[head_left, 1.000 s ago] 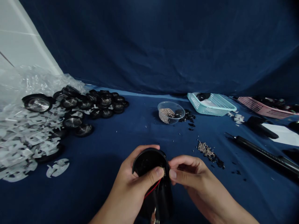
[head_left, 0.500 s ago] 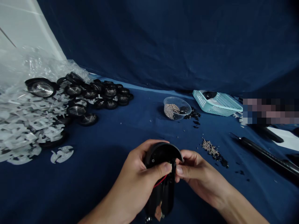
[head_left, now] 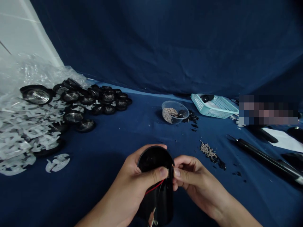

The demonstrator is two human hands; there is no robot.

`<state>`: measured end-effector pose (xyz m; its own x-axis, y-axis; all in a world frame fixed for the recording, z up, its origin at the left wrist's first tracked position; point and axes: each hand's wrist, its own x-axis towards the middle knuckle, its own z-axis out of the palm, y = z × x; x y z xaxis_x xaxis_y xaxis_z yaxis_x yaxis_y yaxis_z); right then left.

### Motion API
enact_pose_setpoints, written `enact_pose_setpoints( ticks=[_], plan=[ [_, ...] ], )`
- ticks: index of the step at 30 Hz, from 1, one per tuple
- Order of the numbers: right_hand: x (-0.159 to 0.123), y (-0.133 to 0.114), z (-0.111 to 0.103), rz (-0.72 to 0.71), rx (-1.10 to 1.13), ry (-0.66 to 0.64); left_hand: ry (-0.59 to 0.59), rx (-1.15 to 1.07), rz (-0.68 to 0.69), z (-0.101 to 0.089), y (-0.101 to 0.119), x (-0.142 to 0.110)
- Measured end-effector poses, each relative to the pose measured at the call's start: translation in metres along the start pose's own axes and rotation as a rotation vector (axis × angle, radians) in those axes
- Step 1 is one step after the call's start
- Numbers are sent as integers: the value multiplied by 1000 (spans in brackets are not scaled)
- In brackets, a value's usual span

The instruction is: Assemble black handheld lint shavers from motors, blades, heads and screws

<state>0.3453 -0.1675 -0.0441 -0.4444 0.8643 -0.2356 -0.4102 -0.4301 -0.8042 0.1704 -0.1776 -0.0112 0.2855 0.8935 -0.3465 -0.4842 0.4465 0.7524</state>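
My left hand [head_left: 139,184] wraps around a black plastic cylindrical housing [head_left: 153,160], with its thumb pressed across the open round end. A red wire [head_left: 153,187] runs along the housing under that thumb. A small metal terminal [head_left: 151,220] sticks out at the lower end. My right hand [head_left: 196,179] pinches the housing's right rim between thumb and fingers. What lies under those fingertips is hidden.
Black round mesh strainers [head_left: 87,107] and white die-cut scraps [head_left: 23,135] lie at left, beside a clear plastic bag [head_left: 30,74]. Ahead stand a clear cup of grey granules [head_left: 174,113] and a light blue basket [head_left: 214,106]. A long black tool [head_left: 265,159] lies at right.
The housing has turned, its round open end now facing me more. Both hands have shifted slightly left, and the right fingers have moved onto the rim.
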Motion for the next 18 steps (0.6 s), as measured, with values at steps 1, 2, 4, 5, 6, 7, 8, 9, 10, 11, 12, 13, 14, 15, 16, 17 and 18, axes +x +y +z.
enact_pose_setpoints(
  ticks=[1,2,4,5,6,7,8,9,10,11,12,13,14,15,16,17,18],
  plan=[
    [0,1,1,-2,3,6,13,9,-5,1,0,0],
    [-1,1,1,-2,5,5,37,28,-6,2,-1,-1],
    [-2,1,2,-15,0,3,113,80,-4,3,-1,-2],
    [-3,0,2,-27,-9,9,150,111,0,3,-2,-2],
    [-4,-1,3,-37,-28,15,176,145,6,3,-2,-2],
    [-5,-2,3,-40,-56,19,187,184,11,2,-1,-2],
    [-6,-3,4,-34,-81,20,177,229,15,1,-1,-1],
    [-6,-4,4,-21,-101,15,156,279,21,0,0,-1],
    [-6,-5,4,-1,-117,5,130,325,26,-2,1,0],
    [-6,-5,3,18,-122,-13,103,362,27,-3,1,1],
    [-6,-6,3,34,-119,-36,84,387,27,-4,2,1],
    [-5,-6,2,46,-112,-67,76,403,29,-5,3,2],
    [-5,-6,1,57,-107,-105,75,408,31,-5,3,2],
    [-4,-6,0,62,-101,-145,79,401,31,-5,3,2],
    [-4,-5,-1,65,-98,-178,81,389,29,-5,4,2],
    [-3,-4,-1,64,-100,-202,81,375,31,-4,4,2],
    [-4,-4,-1,64,-112,-210,79,363,34,-3,4,2]
  ],
)
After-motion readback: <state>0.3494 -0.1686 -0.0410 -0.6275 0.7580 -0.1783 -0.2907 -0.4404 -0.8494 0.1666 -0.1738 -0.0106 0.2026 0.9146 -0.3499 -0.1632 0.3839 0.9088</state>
